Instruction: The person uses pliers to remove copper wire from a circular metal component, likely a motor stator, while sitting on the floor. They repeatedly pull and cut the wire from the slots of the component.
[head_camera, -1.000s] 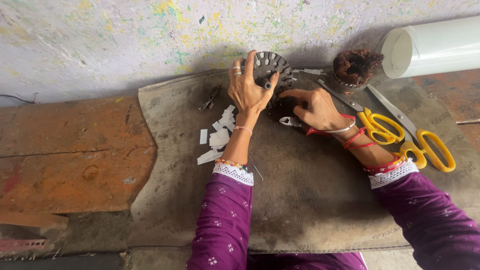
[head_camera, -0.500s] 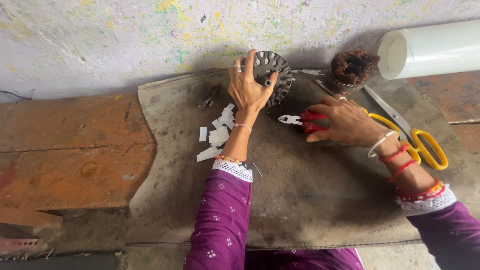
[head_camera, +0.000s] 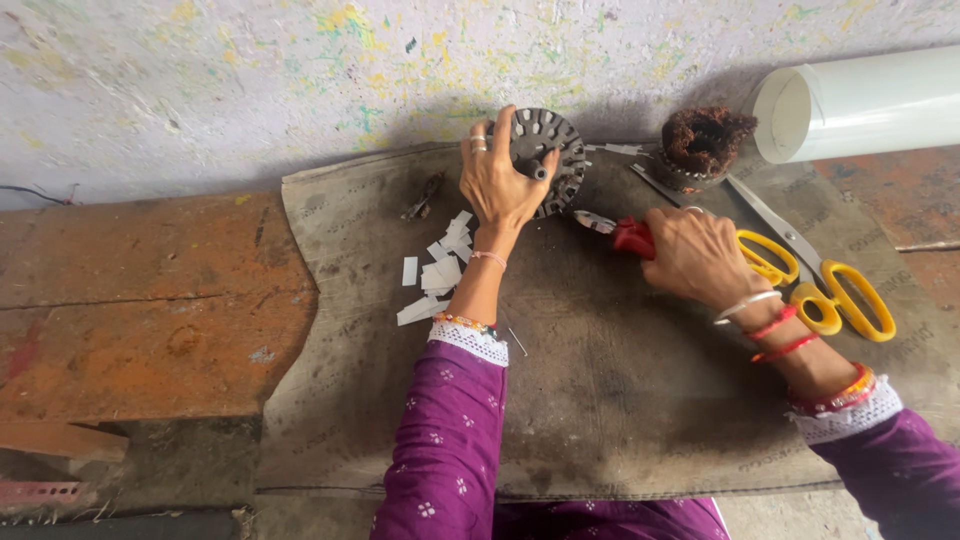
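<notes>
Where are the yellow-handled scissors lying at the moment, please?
In the head view, the yellow-handled scissors lie on the grey mat at the right, just beyond the right hand, below the white tube.

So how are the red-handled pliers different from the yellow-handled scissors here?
The pliers have red handles, and the scissors have yellow loop handles. The pliers look much shorter than the scissors, whose long blades reach up toward the brown bundle. The right hand grips the pliers, while the scissors lie loose beside that hand. Both are metal hand tools on the dark mat.
</notes>
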